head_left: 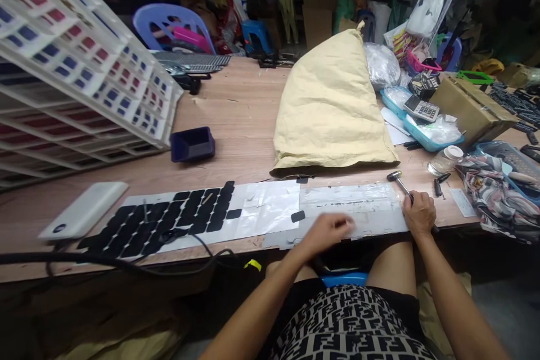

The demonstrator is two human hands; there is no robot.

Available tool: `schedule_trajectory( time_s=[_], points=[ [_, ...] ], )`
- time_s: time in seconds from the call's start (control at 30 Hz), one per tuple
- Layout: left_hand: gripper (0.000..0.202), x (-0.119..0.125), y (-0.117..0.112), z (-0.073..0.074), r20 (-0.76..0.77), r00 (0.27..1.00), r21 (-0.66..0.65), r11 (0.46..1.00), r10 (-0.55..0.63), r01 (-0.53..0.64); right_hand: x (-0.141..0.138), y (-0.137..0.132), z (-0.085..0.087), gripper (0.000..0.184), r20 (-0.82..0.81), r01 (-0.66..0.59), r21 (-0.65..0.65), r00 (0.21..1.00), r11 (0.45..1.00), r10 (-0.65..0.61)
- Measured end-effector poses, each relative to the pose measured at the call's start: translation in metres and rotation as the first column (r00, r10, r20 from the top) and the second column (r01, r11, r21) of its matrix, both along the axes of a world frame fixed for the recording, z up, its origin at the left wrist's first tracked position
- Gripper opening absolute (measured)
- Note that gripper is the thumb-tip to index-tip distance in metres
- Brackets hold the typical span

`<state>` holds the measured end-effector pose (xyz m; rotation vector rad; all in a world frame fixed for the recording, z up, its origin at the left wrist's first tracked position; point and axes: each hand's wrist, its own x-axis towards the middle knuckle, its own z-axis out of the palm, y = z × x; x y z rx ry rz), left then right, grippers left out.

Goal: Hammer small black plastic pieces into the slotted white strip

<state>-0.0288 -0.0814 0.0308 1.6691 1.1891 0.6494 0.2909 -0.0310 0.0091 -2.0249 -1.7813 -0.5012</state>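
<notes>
My right hand [418, 212] is wrapped round the handle of a small hammer [395, 176], whose metal head points up and away over the right end of a grey board [375, 219]. Slightly blurred, my left hand [328, 232] hovers above the board's front part with its fingers curled together; whatever they pinch, if anything, cannot be made out. Clear film covers part of the board. To its left, a white sheet [270, 202] carries rows of black rounded pieces [169, 219]. A single black piece [297, 216] lies near the board's left end.
A large cream sack [333, 101] stands behind the board. Leftward are a dark purple tray [193, 144], a white flat box [84, 211], a white plastic crate [84, 62] and a black cable [126, 264]. A jar [445, 160], a cardboard box [472, 109] and patterned cloth [498, 191] sit right.
</notes>
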Motion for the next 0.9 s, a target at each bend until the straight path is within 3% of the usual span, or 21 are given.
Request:
schedule_trajectory(
  time_s=[0.03,0.1,0.17,0.27,0.37,0.47,0.57,0.67,0.73,0.83,0.9],
  points=[
    [0.027,-0.007,0.024,0.007,-0.076,0.983,0.064,0.985,0.165,-0.16,0.0,0.0,0.0,0.02,0.006,0.002,0.004,1.0,1.0,-0.002],
    [0.025,-0.023,0.072,0.011,-0.252,0.856,0.222,0.888,0.451,-0.402,0.0,0.0,-0.001,0.02,0.021,0.002,0.012,1.0,1.0,-0.002],
    [0.025,-0.038,0.113,0.007,-0.389,0.695,0.34,0.796,0.604,-0.501,0.0,0.0,0.0,0.02,0.027,0.0,0.016,1.0,1.0,-0.001],
    [0.024,-0.048,0.15,-0.001,-0.501,0.54,0.418,0.735,0.676,-0.534,0.0,-0.001,0.0,0.02,0.02,-0.008,0.012,1.0,1.0,0.007],
    [0.029,-0.047,0.166,-0.004,-0.564,0.476,0.407,0.728,0.675,-0.551,0.0,-0.001,0.001,0.019,0.007,-0.009,-0.004,1.0,1.0,0.009],
    [0.028,-0.048,0.172,-0.003,-0.634,0.434,0.287,0.715,0.641,-0.638,0.0,-0.002,0.0,0.019,0.01,-0.002,-0.012,1.0,1.0,0.002],
    [0.027,-0.053,0.164,-0.004,-0.646,0.445,0.259,0.726,0.62,-0.636,0.001,-0.002,-0.001,0.019,0.016,0.002,-0.008,1.0,1.0,-0.002],
    [0.029,-0.052,0.139,-0.009,-0.593,0.5,0.362,0.764,0.631,-0.534,0.0,-0.002,-0.002,0.019,0.011,0.008,-0.009,1.0,1.0,-0.008],
    [0.029,-0.041,0.117,-0.013,-0.522,0.613,0.433,0.803,0.593,-0.408,-0.001,-0.002,-0.001,0.019,0.004,0.01,-0.017,1.0,1.0,-0.01],
    [0.023,-0.01,0.088,-0.019,-0.432,0.813,0.469,0.867,0.39,-0.167,-0.003,-0.003,0.0,0.019,-0.01,0.014,-0.029,1.0,0.999,-0.014],
    [0.02,0.013,0.077,-0.022,-0.398,0.878,0.467,0.882,0.266,-0.055,-0.003,-0.003,0.0,0.019,-0.019,0.016,-0.034,1.0,0.999,-0.016]
  ],
)
